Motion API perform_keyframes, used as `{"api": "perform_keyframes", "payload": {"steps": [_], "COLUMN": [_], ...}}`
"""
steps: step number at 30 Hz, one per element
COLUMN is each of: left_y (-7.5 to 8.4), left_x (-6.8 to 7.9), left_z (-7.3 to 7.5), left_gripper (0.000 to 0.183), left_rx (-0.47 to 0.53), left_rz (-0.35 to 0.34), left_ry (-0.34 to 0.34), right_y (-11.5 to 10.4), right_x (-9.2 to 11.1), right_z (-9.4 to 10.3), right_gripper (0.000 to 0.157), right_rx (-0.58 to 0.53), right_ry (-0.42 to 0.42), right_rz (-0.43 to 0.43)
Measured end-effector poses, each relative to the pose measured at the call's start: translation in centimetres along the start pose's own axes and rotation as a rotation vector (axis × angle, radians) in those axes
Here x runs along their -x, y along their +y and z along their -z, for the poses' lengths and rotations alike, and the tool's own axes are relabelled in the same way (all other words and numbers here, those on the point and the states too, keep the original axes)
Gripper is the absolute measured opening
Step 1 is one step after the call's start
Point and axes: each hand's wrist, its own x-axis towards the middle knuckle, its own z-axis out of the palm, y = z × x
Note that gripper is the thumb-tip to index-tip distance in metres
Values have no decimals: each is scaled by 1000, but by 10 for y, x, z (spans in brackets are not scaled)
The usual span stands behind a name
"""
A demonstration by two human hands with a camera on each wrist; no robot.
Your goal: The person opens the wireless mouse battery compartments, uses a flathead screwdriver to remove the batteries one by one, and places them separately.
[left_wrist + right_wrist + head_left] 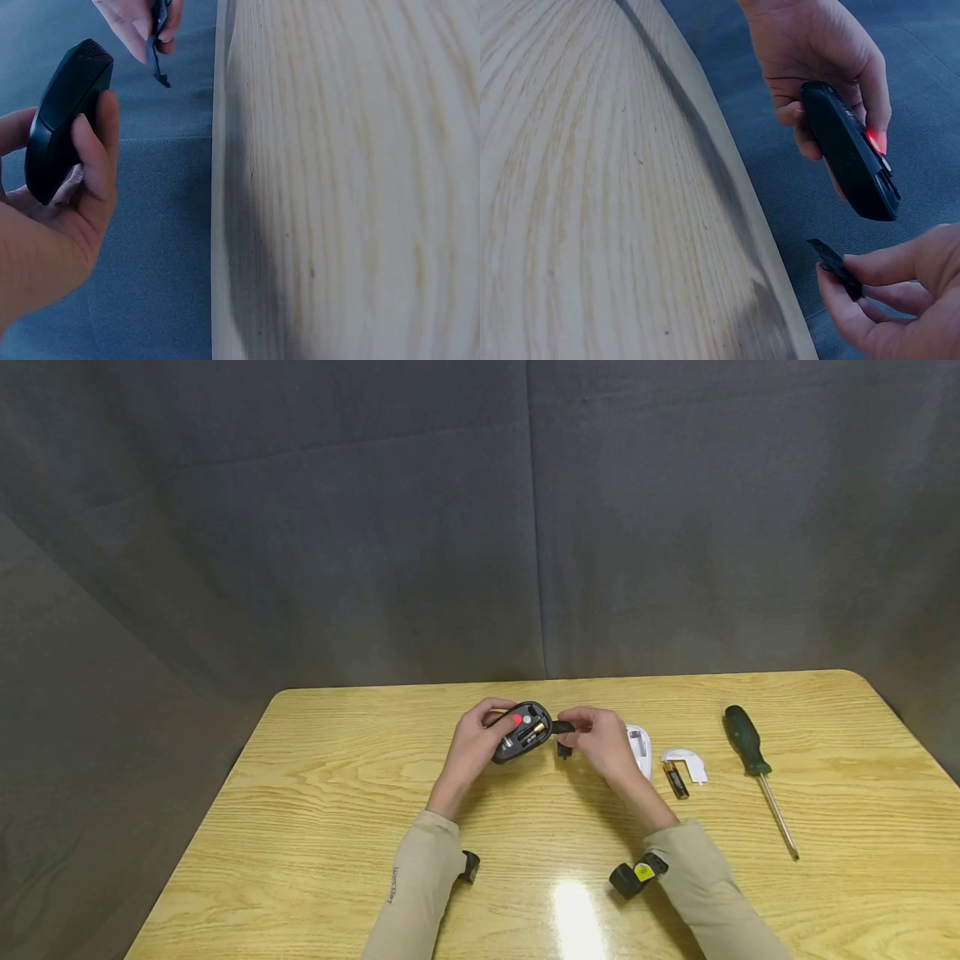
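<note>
"Where is the black plastic computer mouse (517, 747)?"

"Held up over the wooden table (300, 827), near the middle of its far edge. The left hand (475, 737) is clamped round it, underside toward the head camera, a battery with a gold-coloured end (538, 727) in the open compartment."

"And the red glow?"

"On the left thumb, which lies across the underside."

"The right hand (603, 742)?"

"Thumb and fingers pinch a thin black plastic cover (846, 280), near the mouse but apart from it."

"What lies on the surface?"

"Beside the right hand, partly hidden, a rounded white plastic device (640, 743). Farther toward the right edge, a curved white plastic cover (692, 762), with a black cylindrical battery (677, 782) just beside it. Nearest the right edge, a screwdriver with a dark green handle (744, 739), its metal tip toward the near edge."
</note>
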Motion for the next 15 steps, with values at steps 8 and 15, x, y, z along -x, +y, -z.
{"api": "perform_keyframes", "payload": {"steps": [8, 15], "left_y": [0, 0], "left_x": [1, -1], "left_z": [-1, -1], "left_gripper": [30, 30], "left_rx": [23, 7], "left_rz": [2, -9], "left_ry": [8, 11], "right_y": [6, 9], "right_x": [0, 1], "right_z": [-4, -5], "right_gripper": [22, 23], "right_rx": [95, 152], "right_ry": [-102, -162], "right_rz": [32, 22]}}
